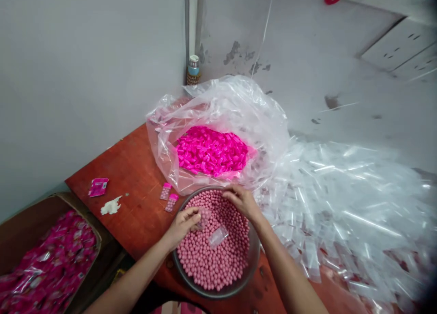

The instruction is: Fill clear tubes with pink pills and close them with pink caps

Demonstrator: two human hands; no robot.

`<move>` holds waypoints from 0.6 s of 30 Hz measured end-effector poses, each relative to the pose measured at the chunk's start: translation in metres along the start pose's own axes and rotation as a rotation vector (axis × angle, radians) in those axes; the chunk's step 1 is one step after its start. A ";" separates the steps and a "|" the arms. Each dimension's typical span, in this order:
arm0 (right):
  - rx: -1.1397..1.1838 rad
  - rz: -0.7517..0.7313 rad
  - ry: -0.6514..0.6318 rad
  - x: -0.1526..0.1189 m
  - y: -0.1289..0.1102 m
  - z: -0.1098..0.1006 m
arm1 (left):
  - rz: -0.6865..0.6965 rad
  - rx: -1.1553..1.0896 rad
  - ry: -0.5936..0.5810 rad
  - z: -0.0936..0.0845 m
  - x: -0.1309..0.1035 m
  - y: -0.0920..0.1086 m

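A round metal bowl [253, 259] full of pink beads [218, 270] stands in front of me. Over its left side, my left hand [186, 222] is closed on a small clear plastic bottle [204, 217], which seems to have pink beads in it. Another clear bottle [218, 236] lies on top of the beads. At the bowl's far right rim, my right hand [241, 200] has its fingers bent together; what they hold, if anything, is hidden. Beyond it, an opened plastic bag [259, 109] holds a heap of bright pink caps [211, 150].
Two filled bottles with pink caps [165, 191] rest left of the bowl on the red-brown table [136, 168]. A pink packet [99, 187] lies farther left. Pink packets fill a box [61, 259] at lower left. A large heap of clear bottles [327, 205] covers the right side.
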State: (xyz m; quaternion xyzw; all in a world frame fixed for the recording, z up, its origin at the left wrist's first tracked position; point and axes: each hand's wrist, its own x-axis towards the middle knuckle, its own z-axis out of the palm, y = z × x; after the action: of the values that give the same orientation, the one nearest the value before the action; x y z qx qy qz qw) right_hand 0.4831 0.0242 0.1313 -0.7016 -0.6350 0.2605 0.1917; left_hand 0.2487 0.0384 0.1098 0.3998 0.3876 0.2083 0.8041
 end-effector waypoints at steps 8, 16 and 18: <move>-0.332 0.060 0.052 0.104 0.038 0.029 | -0.051 -0.190 0.006 -0.005 0.004 0.007; -0.347 -0.006 0.116 0.088 0.049 0.015 | 0.015 0.000 0.090 -0.002 0.015 0.017; -0.214 -0.019 0.195 0.066 0.038 0.009 | 0.063 0.078 0.114 0.004 0.017 0.019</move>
State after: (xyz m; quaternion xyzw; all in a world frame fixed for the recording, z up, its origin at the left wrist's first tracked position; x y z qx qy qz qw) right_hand 0.5112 0.0847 0.0929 -0.7341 -0.6439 0.1200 0.1791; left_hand 0.2621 0.0584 0.1190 0.4305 0.4279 0.2407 0.7574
